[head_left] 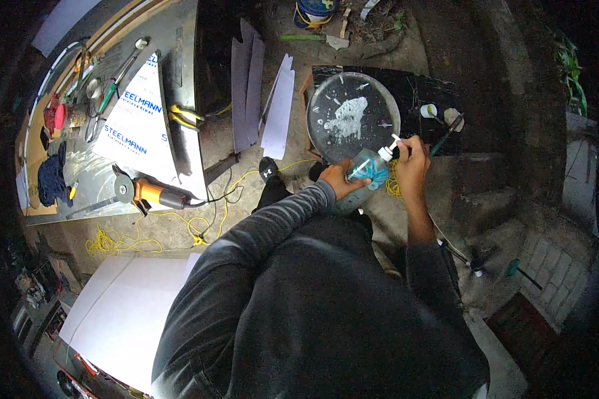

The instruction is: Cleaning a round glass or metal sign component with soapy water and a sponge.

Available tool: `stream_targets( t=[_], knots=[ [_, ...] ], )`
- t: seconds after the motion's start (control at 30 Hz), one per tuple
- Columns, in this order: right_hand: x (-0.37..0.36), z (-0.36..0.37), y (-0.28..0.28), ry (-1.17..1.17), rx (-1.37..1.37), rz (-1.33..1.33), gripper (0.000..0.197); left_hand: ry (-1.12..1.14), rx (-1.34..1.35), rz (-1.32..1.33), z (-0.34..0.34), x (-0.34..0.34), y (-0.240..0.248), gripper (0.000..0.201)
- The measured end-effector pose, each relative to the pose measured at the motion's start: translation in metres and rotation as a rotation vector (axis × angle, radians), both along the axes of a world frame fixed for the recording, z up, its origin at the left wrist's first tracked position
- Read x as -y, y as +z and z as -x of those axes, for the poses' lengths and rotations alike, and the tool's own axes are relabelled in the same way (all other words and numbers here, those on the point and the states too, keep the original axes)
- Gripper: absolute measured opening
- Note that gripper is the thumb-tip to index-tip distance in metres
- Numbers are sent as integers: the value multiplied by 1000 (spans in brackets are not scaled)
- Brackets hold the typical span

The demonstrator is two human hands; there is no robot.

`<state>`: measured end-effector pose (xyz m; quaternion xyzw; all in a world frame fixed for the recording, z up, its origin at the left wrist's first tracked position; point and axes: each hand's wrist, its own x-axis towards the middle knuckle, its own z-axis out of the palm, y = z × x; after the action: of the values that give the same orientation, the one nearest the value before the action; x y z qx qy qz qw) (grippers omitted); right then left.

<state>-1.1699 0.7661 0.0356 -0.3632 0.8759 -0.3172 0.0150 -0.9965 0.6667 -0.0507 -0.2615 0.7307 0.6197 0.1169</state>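
Concrete floor (406, 53), dim toward the rim of the view, surrounded the dark-clad person. Nearest, a clear pump bottle (373, 166) with blue contents was held up in front of the body, between the two hands. Its long axis slanted, the base toward the left hand (339, 178) and the white pump head (386, 153) pointing away from the torso, toward the right hand (414, 159). So the left hand was nearer the body of the bottle, its fingers wrapped around the side, while the right hand was nearer the top, its fingertips pinching the pump's spout; how firmly, I could not tell. Just beyond the bottle lay a round dark disc (323, 133) splashed with white, a white cup (429, 110) beside its right edge. Off to the left, an orange angle grinder (154, 193) rested on the worktop (90, 207), near a triangular sheet (143, 126) and yellow-handled pliers (185, 118). Farther out, beyond the disc, stood a bucket (315, 12).
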Motion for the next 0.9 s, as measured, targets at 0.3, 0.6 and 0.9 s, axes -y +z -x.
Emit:
stream_targets(
  t=[0.3, 0.6, 0.9],
  knots=[
    [19, 4, 33, 118, 49, -12, 18, 195, -75, 94, -13, 20, 14, 86],
    [7, -37, -7, -2, 536, -37, 39, 832, -431, 474, -155, 83, 21, 72],
    [20, -71, -27, -32, 802, 105, 17, 1353, -168, 954, -291, 151, -33, 63]
  ],
)
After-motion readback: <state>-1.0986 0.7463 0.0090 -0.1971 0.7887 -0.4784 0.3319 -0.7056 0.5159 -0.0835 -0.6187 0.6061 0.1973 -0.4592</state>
